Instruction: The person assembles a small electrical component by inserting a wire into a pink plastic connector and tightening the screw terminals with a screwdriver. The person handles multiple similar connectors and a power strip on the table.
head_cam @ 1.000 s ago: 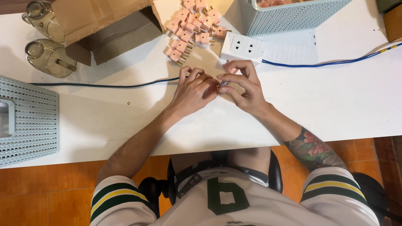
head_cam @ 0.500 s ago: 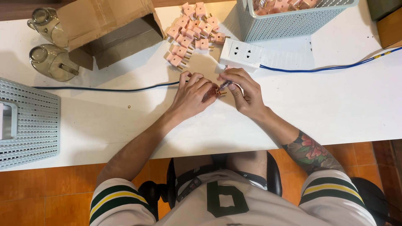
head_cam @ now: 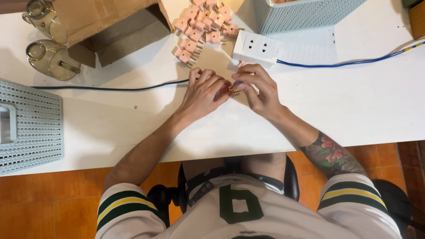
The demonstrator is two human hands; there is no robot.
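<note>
At the far left, a pale perforated basket (head_cam: 28,126) was seen lying on the white table (head_cam: 354,106), partly cut off by the edge of the view. Above it, two clear glass jars (head_cam: 46,55) were laid on their sides beside an open cardboard box (head_cam: 106,26). A dark blue cable (head_cam: 110,88) was run along the table towards the middle.

Near the centre, a heap of pink plug adapters (head_cam: 201,22) with brass pins was spread behind the hands. The left hand (head_cam: 201,95) was held with its fingers curled inward, and a small pink plug adapter (head_cam: 228,90) was pinched at its fingertips. The right hand (head_cam: 261,90) was closed loosely about the same adapter from the other side, its fingertips met with those of the left. The adapter was thus held between both hands, just above the table and just in front of a white socket strip (head_cam: 259,48); how firmly it was gripped could not be told.

Further right, a light blue perforated basket (head_cam: 305,15) was set behind the strip, and a blue cable (head_cam: 349,63) was led off from the strip towards the right edge.
</note>
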